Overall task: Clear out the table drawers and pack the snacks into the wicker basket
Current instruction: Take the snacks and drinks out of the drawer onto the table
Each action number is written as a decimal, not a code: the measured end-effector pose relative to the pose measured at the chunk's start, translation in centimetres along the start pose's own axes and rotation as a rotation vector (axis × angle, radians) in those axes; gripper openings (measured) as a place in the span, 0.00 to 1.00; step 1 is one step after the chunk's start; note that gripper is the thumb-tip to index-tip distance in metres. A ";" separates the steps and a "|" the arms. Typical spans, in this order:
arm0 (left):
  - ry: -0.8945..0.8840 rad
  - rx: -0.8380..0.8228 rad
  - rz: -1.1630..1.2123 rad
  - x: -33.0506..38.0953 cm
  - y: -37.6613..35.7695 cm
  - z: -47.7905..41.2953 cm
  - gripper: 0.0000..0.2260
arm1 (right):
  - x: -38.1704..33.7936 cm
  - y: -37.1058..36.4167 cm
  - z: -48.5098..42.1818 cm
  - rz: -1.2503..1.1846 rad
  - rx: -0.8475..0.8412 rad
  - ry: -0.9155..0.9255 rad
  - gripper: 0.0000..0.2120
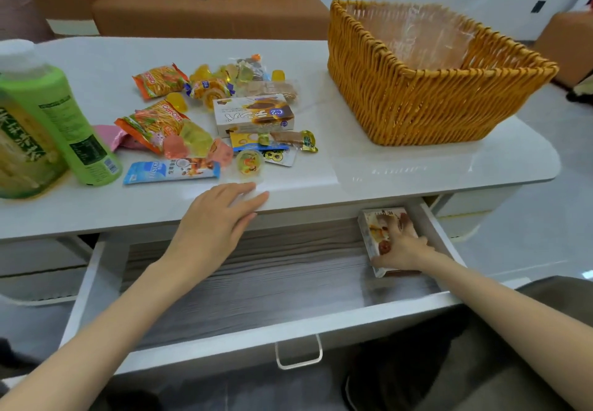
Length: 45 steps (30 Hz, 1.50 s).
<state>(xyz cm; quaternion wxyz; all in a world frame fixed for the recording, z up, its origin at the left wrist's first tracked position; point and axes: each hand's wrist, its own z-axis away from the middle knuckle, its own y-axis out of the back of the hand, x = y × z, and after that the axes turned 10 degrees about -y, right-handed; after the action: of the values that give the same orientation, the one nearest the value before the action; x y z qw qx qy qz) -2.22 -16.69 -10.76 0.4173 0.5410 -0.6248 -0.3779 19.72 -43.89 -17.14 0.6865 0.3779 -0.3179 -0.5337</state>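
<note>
The table drawer (pixel 244 282) is pulled open below the white table (pixel 417 166). In its right back corner lies a snack box (pixel 378 227), and my right hand (pixel 401 250) grips it with fingers over the top and thumb at its near end. My left hand (pixel 218 221) rests flat, fingers straight, on the table's front edge. A pile of snacks (pixel 211 115) covers the table's middle: orange packets, jelly cups, a chocolate box (pixel 253 115), a blue bar (pixel 170 171). The wicker basket (pixel 417 102) stands at the right with nothing visible inside but its clear plastic liner.
Two green drink bottles (pixel 64 115) stand at the table's left end, near the snacks. A brown sofa (pixel 205 9) with plush toys is behind the table. The drawer's metal handle (pixel 298 356) points toward me, above my dark-clothed lap.
</note>
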 end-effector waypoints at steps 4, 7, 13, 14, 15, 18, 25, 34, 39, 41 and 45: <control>-0.005 -0.011 -0.006 0.1 0.2 0.0 0.18 | -1.1 0.8 1.9 -0.014 -0.074 0.100 0.55; 0.005 -0.044 0.023 0.2 0.9 0.1 0.18 | -3.1 1.6 4.0 -0.056 -0.055 0.212 0.47; 0.151 -0.056 0.070 0.7 2.7 0.9 0.15 | -4.5 4.4 10.0 -0.248 -0.318 0.591 0.33; 0.176 -0.063 0.065 0.6 3.0 1.1 0.15 | -4.6 5.1 11.1 -0.258 -0.320 0.647 0.33; 0.207 -0.064 0.064 0.4 3.4 1.4 0.14 | -4.6 5.7 12.1 -0.293 -0.320 0.703 0.33; 0.289 -0.030 0.057 -0.6 4.4 1.8 0.14 | -5.1 7.3 14.7 -0.507 -0.302 0.835 0.31; 0.327 -0.023 0.062 -1.4 5.1 2.3 0.15 | -6.5 7.5 12.7 -0.608 0.443 0.580 0.32; 0.315 -0.097 0.073 0.0 4.9 1.8 0.17 | -8.5 7.6 7.8 -0.467 0.778 0.405 0.22; 0.292 -0.166 0.064 0.5 5.1 2.0 0.19 | -8.1 7.8 9.4 -0.185 0.638 0.364 0.33; 0.286 -0.176 0.053 0.6 5.3 2.0 0.19 | -7.5 7.5 10.3 -0.090 0.708 0.390 0.30; 0.274 -0.179 0.049 0.8 5.4 1.5 0.19 | -7.4 7.3 10.4 -0.179 0.699 0.484 0.26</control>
<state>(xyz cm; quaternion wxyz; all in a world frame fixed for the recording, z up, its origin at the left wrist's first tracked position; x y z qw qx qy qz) -5.66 -16.75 -6.21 0.5543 0.5326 -0.5388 -0.3446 12.91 -37.53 -5.74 0.5230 0.7279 -0.2753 -0.3475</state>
